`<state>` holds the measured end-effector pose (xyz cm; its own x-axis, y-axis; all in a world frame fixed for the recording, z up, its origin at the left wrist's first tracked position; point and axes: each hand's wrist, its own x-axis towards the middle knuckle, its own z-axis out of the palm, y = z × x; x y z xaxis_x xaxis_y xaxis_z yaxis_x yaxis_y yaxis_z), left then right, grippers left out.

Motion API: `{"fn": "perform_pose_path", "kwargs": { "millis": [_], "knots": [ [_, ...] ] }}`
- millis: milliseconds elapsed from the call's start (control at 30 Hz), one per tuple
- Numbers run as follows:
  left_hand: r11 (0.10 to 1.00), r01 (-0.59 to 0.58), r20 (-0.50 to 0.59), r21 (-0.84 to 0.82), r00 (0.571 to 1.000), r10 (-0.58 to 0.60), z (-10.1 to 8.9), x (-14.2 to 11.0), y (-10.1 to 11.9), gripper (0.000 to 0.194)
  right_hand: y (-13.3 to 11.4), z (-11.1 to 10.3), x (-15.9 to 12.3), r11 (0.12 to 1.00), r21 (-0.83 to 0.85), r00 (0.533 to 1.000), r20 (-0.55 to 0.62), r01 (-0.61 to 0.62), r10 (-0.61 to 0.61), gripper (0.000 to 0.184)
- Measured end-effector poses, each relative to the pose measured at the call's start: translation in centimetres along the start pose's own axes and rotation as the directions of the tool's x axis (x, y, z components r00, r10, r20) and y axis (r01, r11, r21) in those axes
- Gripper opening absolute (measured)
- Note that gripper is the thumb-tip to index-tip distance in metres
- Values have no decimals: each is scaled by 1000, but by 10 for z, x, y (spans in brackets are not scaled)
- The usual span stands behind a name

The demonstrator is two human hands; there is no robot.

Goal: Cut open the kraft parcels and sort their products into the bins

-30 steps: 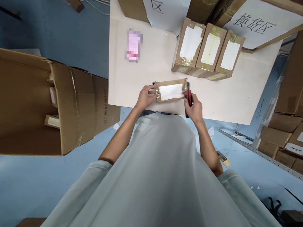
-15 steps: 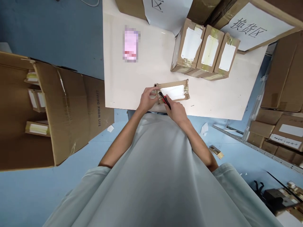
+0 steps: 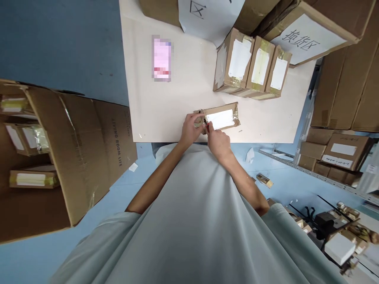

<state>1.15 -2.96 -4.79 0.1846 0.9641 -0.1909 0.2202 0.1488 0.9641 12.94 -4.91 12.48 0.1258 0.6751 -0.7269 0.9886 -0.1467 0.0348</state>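
A small cardboard box (image 3: 221,118) with a white label and clear tape on its ends lies near the front edge of the white table (image 3: 166,114). My left hand (image 3: 190,128) grips the taped left end of this box, fingers curled around it. In my right hand (image 3: 219,141) is a red and black box cutter (image 3: 206,125), mostly covered by the fingers. Its tip points at the tape on the left end, but whether the blade touches is hidden.
Three taped boxes (image 3: 257,65) stand together at the table's back right. Behind them is a larger box bearing a handwritten paper sign (image 3: 308,39). A blurred pink item (image 3: 162,59) lies at the back left. A big open carton (image 3: 100,138) holding several parcels stands to the left.
My right hand has drawn the box cutter in closer to the box's left end, so less of the tool shows. The view has shifted slightly.
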Motion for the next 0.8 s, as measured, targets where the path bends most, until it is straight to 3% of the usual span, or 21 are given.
{"fn": "perform_pose_path", "kwargs": {
  "millis": [233, 400, 600, 800],
  "knots": [
    [999, 39, 6, 1, 999, -39, -1, -3, 8, 40, -13, 1, -2, 999, 15, 999, 20, -38, 38, 74],
    [998, 66, 11, 2, 998, -66, -6, -6, 15, 41, -13, 3, -3, 999, 6, 997, 58, -51, 51, 66],
    [996, 77, 3, 37, 997, -77, -5, -5, 17, 48, 13, -13, -20, 999, 21, 998, 62, 30, -32, 62],
    [992, 113, -55, 58, 992, -110, 6, -6, 21, 51, 58, -35, -20, 986, -86, 989, 62, 140, -134, 65]
  ]
}}
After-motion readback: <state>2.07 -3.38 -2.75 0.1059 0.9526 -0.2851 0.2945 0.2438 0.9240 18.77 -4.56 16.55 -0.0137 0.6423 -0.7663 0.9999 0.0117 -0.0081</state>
